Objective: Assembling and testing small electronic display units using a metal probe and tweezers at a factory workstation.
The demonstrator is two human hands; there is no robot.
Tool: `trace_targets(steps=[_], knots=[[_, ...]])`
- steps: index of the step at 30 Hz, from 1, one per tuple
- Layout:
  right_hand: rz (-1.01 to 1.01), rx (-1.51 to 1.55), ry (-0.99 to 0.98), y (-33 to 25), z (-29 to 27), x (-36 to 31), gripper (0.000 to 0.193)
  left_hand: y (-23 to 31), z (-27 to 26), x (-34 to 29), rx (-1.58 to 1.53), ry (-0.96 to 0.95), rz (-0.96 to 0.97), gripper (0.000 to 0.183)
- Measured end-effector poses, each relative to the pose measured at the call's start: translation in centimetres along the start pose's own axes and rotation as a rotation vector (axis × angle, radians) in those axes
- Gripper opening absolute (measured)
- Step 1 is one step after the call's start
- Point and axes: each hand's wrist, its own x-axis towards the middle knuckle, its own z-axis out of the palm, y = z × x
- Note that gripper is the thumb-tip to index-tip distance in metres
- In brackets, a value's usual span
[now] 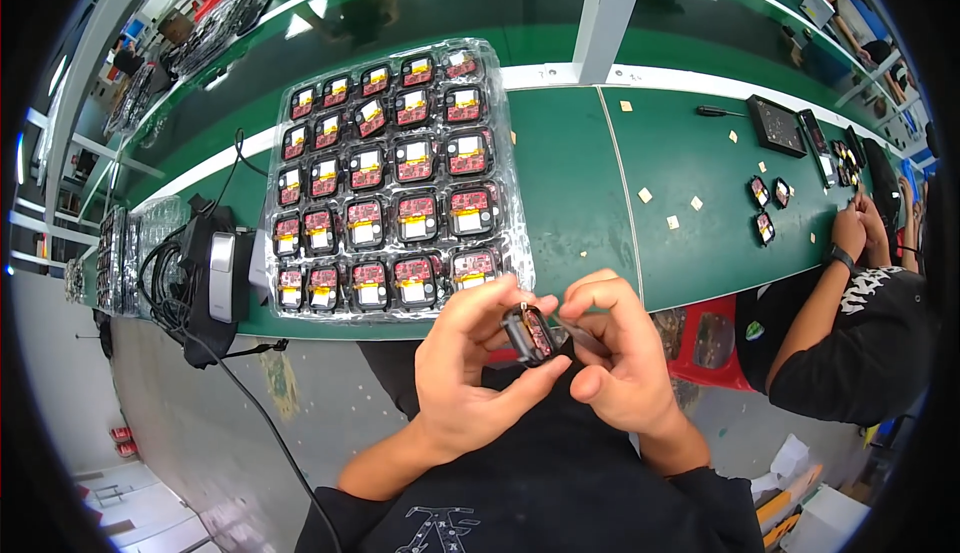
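My left hand [462, 368] holds a small black housing [529, 337] on edge between thumb and fingers, just off the table's front edge. Part of a red circuit board shows inside it. Close on its right side, my right hand [628, 368] pinches a slim grey tool [583, 337]; its tip is too small to make out and its exact kind is unclear. Beyond my hands lies a clear plastic tray [512, 193] with rows of similar black housings, each with a red board, a white block and yellow tape.
The green table [560, 183] carries scattered pale square pieces [672, 223]. A screwdriver [718, 111], a black box [775, 126] and loose housings [765, 228] lie at the right, beside a seated co-worker [850, 343]. Cables [165, 288] and a grey-and-black device [221, 278] are left.
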Motion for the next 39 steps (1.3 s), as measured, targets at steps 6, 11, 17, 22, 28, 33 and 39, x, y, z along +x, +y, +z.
trace_targets(steps=[6, 11, 17, 22, 28, 33, 39], knots=[[-0.352, -0.888, 0.088, -0.4, 0.7, 0.2, 0.038, 0.0, -0.8, 0.0, -0.198, 0.045, -0.078, 0.063], [-0.668, -1.053, 0.227, 1.3, 0.7, 0.4, 0.038, -0.2, -0.8, -0.5, -0.294, 0.062, -0.131, 0.062], [-0.784, -1.120, 0.219, 1.7, 0.1, 0.8, 0.044, -0.2, -0.6, -0.9, -0.316, 0.061, -0.193, 0.062], [-0.767, -1.128, 0.237, 1.7, 0.1, 0.8, 0.043, 0.0, -0.5, -1.0, -0.324, 0.060, -0.234, 0.061], [-0.767, -1.124, 0.248, 1.8, 0.2, 0.7, 0.041, -0.3, -0.5, -1.2, -0.347, 0.078, -0.233, 0.062], [-0.773, -1.149, 0.218, 2.0, 0.0, 0.7, 0.039, -0.3, -0.6, -1.4, -0.358, 0.069, -0.236, 0.061], [-0.701, -1.090, 0.242, 1.6, 0.5, 0.6, 0.034, -0.4, -0.5, -1.2, -0.369, 0.088, -0.264, 0.059]])
